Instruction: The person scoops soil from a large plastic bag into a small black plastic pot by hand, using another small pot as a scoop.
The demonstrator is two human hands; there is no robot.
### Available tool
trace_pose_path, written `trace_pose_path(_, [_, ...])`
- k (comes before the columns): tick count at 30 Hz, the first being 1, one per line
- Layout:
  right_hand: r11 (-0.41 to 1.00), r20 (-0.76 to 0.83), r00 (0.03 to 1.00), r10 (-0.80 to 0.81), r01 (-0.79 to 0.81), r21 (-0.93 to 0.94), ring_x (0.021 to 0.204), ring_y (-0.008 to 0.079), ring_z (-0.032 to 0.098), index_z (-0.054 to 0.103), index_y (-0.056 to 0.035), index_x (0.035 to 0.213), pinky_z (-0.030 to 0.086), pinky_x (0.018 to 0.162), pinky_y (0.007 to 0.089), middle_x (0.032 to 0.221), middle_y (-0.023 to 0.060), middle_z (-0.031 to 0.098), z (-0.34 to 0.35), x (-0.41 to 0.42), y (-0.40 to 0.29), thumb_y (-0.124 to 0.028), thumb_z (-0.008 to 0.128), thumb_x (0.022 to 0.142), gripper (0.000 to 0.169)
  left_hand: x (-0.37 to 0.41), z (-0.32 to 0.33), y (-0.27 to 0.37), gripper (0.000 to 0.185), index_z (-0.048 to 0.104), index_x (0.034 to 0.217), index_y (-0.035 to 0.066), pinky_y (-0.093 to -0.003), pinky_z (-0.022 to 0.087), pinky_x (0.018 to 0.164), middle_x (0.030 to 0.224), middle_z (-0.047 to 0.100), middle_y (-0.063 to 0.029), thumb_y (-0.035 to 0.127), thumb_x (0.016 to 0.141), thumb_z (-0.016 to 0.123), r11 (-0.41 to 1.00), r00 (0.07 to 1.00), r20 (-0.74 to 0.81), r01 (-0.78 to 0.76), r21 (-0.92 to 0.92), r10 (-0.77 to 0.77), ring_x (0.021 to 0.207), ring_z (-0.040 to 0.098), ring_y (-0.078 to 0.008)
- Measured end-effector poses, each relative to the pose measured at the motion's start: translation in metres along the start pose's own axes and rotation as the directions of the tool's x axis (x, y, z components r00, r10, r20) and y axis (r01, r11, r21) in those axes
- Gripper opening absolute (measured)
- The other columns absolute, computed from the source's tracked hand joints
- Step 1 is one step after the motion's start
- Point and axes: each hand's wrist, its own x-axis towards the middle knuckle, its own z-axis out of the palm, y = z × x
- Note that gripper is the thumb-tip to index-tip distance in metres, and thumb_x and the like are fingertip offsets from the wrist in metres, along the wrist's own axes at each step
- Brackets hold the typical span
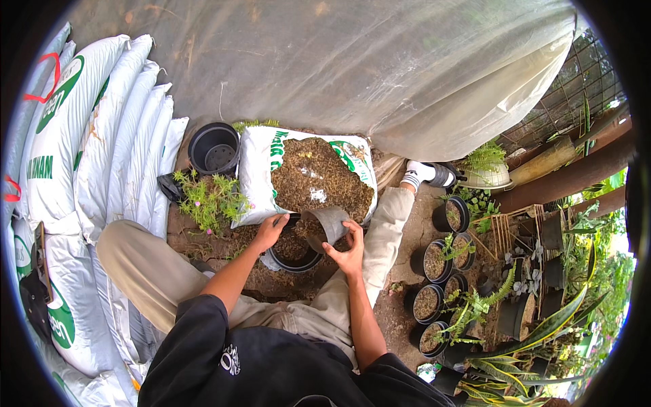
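My right hand (pixel 348 248) grips a worn grey plastic pot (pixel 331 222), tipped on its side with its mouth to the left. Dark soil (pixel 307 227) sits at that mouth, above a round black plastic pot (pixel 302 267) on the ground between my legs. That lower pot has soil inside. My left hand (pixel 272 231) is at its upper left rim, with the fingertips partly hidden; it seems to hold the rim. Just beyond both hands lies a white plastic sack (pixel 257 175), cut open on top and full of brown potting mix (pixel 320 173) with a few white patches.
An empty black pot (pixel 213 147) and a flowering portulaca (pixel 211 201) stand left of the sack. Stacked white sacks (pixel 117 127) line the left side. On the right are several soil-filled black pots (pixel 427 303), a fern (pixel 483 300) and snake plants (pixel 549 330). Plastic sheeting (pixel 330 66) hangs behind.
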Motion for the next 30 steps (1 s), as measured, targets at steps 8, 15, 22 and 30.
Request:
trace_pose_path(8, [0.976,-0.015,0.993,-0.114,0.11,-0.191,0.122,0.0292,0.053,0.056,-0.0071,0.124,0.047,0.098,0.0415,0.133,0.0164,0.05,0.0,-0.001,-0.018,-0.023,0.091,0.059,0.075,0.004,0.002,-0.012,0.07,0.064,0.125,-0.001,-0.0399,0.046,0.083,0.085,0.065,-0.0138,0.062,0.097,0.05,0.998,0.996,-0.062,-0.065,0.023,0.067,0.082,0.06,-0.0226])
trace_pose_path(15, [0.96,-0.003,0.995,-0.104,0.1,-0.263,0.124,0.025,0.052,0.053,-0.0061,0.124,0.046,0.099,0.0399,0.136,0.013,0.048,-0.008,-0.001,-0.019,-0.02,0.09,0.061,0.073,0.001,0.006,0.001,0.068,0.065,0.123,0.0,-0.0368,0.045,0.078,0.085,0.062,-0.0099,0.061,0.097,0.053,0.996,0.997,-0.074,-0.033,-0.079,0.027,0.078,0.054,-0.0174])
trace_pose_path(22, [0.952,0.008,0.994,-0.112,0.11,-0.286,0.127,0.0318,0.049,0.055,-0.0079,0.125,0.044,0.103,0.0434,0.138,0.0173,0.045,0.005,-0.002,-0.017,-0.024,0.09,0.062,0.074,0.002,0.004,0.0,0.065,0.066,0.12,0.0,-0.0356,0.044,0.071,0.078,0.06,-0.0069,0.059,0.097,0.055,0.981,0.996,-0.09,-0.023,-0.191,0.006,0.071,0.052,-0.0156])
trace_pose_path(30, [0.993,-0.028,0.995,0.1,-0.098,0.063,0.125,0.0225,0.047,0.048,-0.0075,0.131,0.04,0.107,0.0426,0.139,0.0096,0.044,-0.003,-0.004,0.012,-0.011,0.084,0.072,0.069,-0.002,0.009,-0.009,0.062,0.066,0.123,0.003,-0.0347,0.047,0.08,0.096,0.067,-0.0096,0.058,0.097,0.056,0.975,0.997,-0.071,-0.042,-0.22,0.027,0.084,0.058,-0.0162])
